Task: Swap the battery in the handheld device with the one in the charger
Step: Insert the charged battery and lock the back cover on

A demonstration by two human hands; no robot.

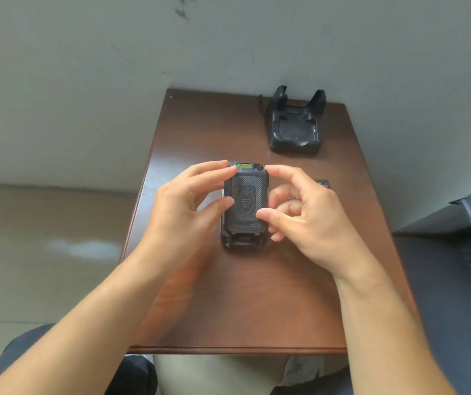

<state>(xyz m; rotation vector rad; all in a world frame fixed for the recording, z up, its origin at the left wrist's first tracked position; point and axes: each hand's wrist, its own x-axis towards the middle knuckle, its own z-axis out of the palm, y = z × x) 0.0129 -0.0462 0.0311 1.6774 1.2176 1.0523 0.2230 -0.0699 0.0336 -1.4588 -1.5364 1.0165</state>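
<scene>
Big picture first: a rectangular table of glossy reddish-brown wood veneer (228, 309) runs away toward a scuffed grey painted wall (86, 81). At the table's far right corner sits the black moulded-plastic charger cradle (295, 129), squat and rounded, with two upright prongs at its far end and a scooped bay between them. In the centre of the table lies the black rubbery handheld device (245, 206), back side up and lengthwise, a chunky rounded block with a cross-hatched grip panel and an embossed oval emblem. Now the hands. The left hand (183, 206) comes in from the left, fingers stretched to the device's far left corner and thumb set on its left edge, pinching that side. The right hand (308, 220) is half curled on the other side: its thumb tip presses the near right part of the back panel, its index finger arches over the far right corner, and its other fingers tuck in against the right flank. A small yellow-green label strip (243, 166) shows at the device's far end. Just right of the right hand, a small flat dark piece (323, 183) lies on the wood, mostly hidden, so I can't tell what it is.
</scene>
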